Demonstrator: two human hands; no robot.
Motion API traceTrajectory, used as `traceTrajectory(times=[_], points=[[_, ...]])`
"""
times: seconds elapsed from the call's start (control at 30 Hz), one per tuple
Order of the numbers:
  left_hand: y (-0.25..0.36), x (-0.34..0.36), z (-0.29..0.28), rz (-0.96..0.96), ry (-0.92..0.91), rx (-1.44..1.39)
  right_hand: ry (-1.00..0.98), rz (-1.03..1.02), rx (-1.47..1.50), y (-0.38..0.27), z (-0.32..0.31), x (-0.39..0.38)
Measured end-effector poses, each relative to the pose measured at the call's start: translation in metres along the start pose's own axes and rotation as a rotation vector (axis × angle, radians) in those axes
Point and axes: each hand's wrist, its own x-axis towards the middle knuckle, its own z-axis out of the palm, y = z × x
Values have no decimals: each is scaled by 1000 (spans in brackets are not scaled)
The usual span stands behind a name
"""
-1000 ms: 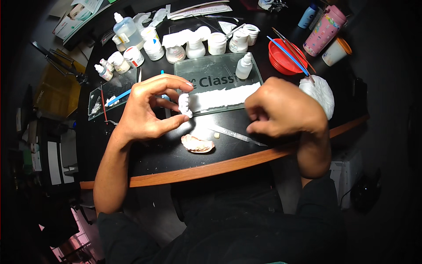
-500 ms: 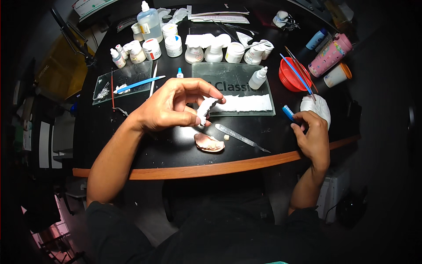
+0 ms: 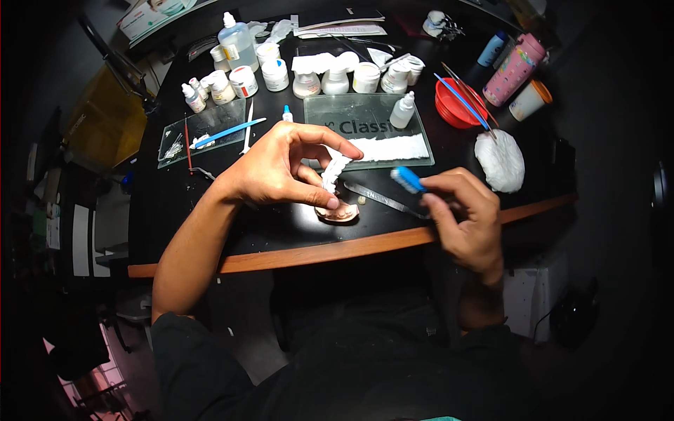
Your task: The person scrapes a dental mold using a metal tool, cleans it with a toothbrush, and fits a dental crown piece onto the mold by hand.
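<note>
White toothed cast [image 3: 334, 173] is up off the table [image 3: 281, 245], left hand [image 3: 284, 165] pinching it end to end between thumb and fingers. Right hand [image 3: 467, 217]: fingers pinching blue brush [image 3: 409, 180], bristle end toward the cast, apart from it.

In the way: pink cast [image 3: 341, 213] right under the left thumb, partly covered; scalpel [image 3: 379, 196] slanting between the hands, lower end near the right fingers; small pale piece [image 3: 362, 200] just beside it.

Behind: glass slab [image 3: 330, 105] carrying white strip [image 3: 393, 148] and dropper bottle [image 3: 403, 111]. Left: smaller slab [image 3: 168, 140] with blue stick [image 3: 232, 131] lying across. Far side: row of white jars [image 3: 276, 75], clear squeeze bottle [image 3: 237, 43]. Right: red bowl [image 3: 449, 112] with slim brushes leaning over it, white pad [image 3: 500, 163], pink tumbler [image 3: 516, 70], orange-lidded cup [image 3: 531, 102].

Table top black, pale specks, brown front edge [image 3: 351, 250]. Room dim, light concentrated on the work area. Amber panel [image 3: 98, 105] at left, white box [image 3: 535, 298] below the table at right.
</note>
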Motion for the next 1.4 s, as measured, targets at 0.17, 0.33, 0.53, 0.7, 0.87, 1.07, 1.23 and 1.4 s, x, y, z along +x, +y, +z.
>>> traceTrajectory(times=[0.17,0.33,0.53,0.7,0.87,1.07,1.23,1.4], points=[[-3,-1,7,-45,42,40,69,-327,119,-16,47,13],[-1,0,11,7,-3,30,16,-302,94,-6,60,0],[-1,-4,11,-27,-33,-1,25,-195,51,-6,41,-7],[-1,-2,14,-51,-61,-112,39,-300,131,-6,55,6],[-2,-1,10,28,-7,-120,-58,-195,146,-1,41,4],[3,-5,-9,134,164,38,-57,-89,-192,19,-2,3],[-4,1,-9,129,299,202,-112,-88,-339,47,-13,10],[-10,3,-5,177,439,494,-174,-204,-348,35,0,29]])
